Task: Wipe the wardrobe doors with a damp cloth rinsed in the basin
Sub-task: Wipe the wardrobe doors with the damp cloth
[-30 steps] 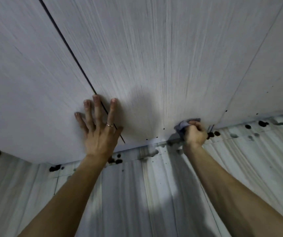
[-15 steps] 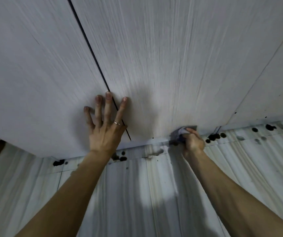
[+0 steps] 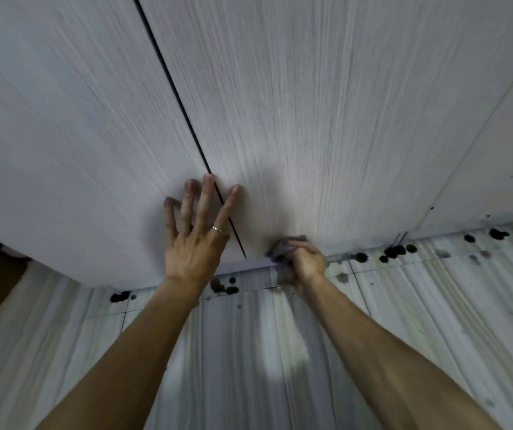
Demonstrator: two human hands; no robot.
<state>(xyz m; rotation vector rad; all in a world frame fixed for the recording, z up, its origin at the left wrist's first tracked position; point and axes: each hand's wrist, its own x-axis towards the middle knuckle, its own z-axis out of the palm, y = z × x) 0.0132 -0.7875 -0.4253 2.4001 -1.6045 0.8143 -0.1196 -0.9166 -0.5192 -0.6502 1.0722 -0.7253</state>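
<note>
**Cloth reaches the foot of the doors**

A person works a grey cloth (image 3: 283,248) along the bottom edge of pale wardrobe doors (image 3: 326,103), just above a tiled floor (image 3: 249,352). The right hand (image 3: 309,263) has its fingers (image 3: 298,243) curled tight round the bunched cloth. The cloth pokes out beyond the fingertips and presses on the lowest strip of the doors. The left hand (image 3: 194,246) lies flat higher up, its fingers straight and spread wide. They straddle the dark gap (image 3: 174,85) between two doors, and a ring (image 3: 217,228) shows on one of them. The spread palm looks like a brace, taking the person's weight during the low reach and holding the doors steady against the rubbing. Dark spots (image 3: 395,251) dot the floor beyond the right fingers, close under the doors. No basin is in sight.
</note>
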